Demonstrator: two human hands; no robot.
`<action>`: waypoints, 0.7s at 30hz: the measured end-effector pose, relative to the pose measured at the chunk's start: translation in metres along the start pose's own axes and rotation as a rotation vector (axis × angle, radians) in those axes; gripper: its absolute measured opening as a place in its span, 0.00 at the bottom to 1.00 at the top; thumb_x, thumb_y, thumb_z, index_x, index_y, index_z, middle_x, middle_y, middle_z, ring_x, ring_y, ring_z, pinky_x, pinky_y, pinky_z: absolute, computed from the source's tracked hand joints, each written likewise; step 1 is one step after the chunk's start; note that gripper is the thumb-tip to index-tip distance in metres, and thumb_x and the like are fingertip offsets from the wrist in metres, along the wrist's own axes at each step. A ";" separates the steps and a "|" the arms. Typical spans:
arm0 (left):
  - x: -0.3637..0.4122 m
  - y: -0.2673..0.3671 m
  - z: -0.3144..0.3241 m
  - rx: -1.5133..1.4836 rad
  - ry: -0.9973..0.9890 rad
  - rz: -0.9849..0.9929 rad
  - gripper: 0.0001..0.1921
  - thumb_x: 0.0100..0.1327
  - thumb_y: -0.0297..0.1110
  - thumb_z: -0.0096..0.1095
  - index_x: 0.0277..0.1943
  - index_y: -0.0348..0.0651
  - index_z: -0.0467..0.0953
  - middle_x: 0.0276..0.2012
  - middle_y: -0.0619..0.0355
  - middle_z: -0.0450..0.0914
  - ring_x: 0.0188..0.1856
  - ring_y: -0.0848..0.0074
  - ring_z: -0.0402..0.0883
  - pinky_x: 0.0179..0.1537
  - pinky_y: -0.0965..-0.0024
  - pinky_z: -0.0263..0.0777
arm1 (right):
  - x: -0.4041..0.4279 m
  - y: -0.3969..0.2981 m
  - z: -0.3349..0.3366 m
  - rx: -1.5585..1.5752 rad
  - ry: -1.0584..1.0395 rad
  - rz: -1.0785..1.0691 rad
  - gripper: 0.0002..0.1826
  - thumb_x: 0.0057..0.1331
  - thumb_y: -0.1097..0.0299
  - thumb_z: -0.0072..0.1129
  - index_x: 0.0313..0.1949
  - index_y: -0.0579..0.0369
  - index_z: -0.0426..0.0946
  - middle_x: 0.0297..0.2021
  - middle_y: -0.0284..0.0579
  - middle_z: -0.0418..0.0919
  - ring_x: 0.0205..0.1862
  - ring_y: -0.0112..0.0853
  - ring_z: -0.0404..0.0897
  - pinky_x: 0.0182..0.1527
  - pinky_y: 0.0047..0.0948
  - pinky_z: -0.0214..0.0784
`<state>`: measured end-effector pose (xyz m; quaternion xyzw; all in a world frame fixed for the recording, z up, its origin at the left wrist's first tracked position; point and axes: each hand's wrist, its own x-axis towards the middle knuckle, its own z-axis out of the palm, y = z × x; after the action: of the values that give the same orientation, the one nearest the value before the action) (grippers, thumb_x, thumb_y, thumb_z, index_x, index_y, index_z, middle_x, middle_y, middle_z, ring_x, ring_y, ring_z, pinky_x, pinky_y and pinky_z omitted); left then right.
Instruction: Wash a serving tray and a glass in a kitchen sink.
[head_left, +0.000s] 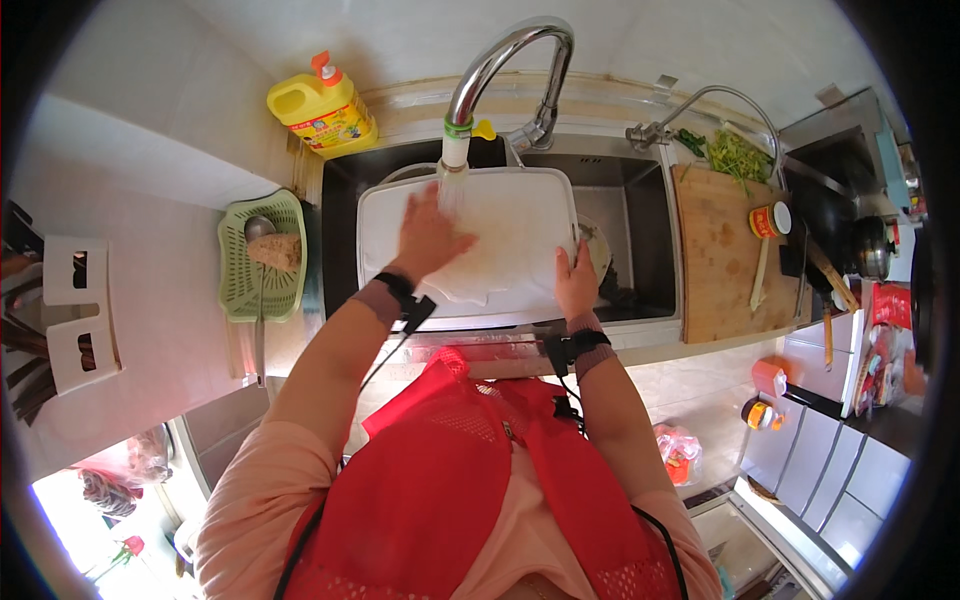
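A white plastic cutting board (517, 225) lies over the double-basin metal sink (645, 300), its surface wet. Water falls onto it from the spray head (454, 146) of a curved chrome faucet (487, 56). My left hand (429, 240) rests on the board's left half beside the stream, fingers apart and holding nothing. At the board's right edge, my right hand (576, 283) grips it near a slot, thumb on top; the fingertips underneath are hidden. Part of a round dish (597, 247) shows in the basin beyond that edge, with dark matter (616, 289) next to it.
A yellow detergent jug (322, 109) stands behind the sink's left corner. To the left is a green plastic basket (232, 262) with a ladle and a brown sponge-like block. On the right, a wooden cutting board (712, 262) carries a red-labelled jar (769, 220) and a pale stalk, with leafy greens (739, 157) behind.
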<state>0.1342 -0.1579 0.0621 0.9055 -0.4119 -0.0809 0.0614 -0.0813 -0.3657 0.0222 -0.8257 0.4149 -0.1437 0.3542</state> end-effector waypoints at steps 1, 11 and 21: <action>-0.005 -0.018 0.000 0.001 0.078 -0.080 0.51 0.66 0.63 0.56 0.76 0.30 0.48 0.77 0.38 0.50 0.79 0.51 0.50 0.76 0.45 0.40 | 0.000 0.000 0.000 0.014 0.005 0.009 0.37 0.72 0.42 0.52 0.68 0.59 0.66 0.55 0.63 0.79 0.55 0.55 0.79 0.56 0.48 0.73; 0.009 -0.011 0.020 0.023 0.161 -0.258 0.53 0.64 0.65 0.56 0.75 0.24 0.49 0.76 0.29 0.48 0.79 0.44 0.46 0.75 0.41 0.42 | -0.004 -0.010 -0.001 -0.044 -0.007 0.043 0.38 0.72 0.42 0.51 0.67 0.62 0.65 0.57 0.64 0.77 0.57 0.55 0.78 0.56 0.47 0.72; 0.015 -0.008 0.003 -0.071 0.044 -0.156 0.50 0.65 0.64 0.57 0.76 0.32 0.50 0.78 0.39 0.49 0.80 0.54 0.46 0.73 0.42 0.50 | -0.014 -0.013 0.002 -0.034 -0.009 0.071 0.39 0.73 0.41 0.48 0.69 0.65 0.64 0.60 0.64 0.75 0.61 0.56 0.75 0.62 0.46 0.68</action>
<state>0.1493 -0.1637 0.0567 0.9337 -0.3356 -0.0799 0.0962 -0.0808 -0.3483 0.0307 -0.8170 0.4448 -0.1203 0.3466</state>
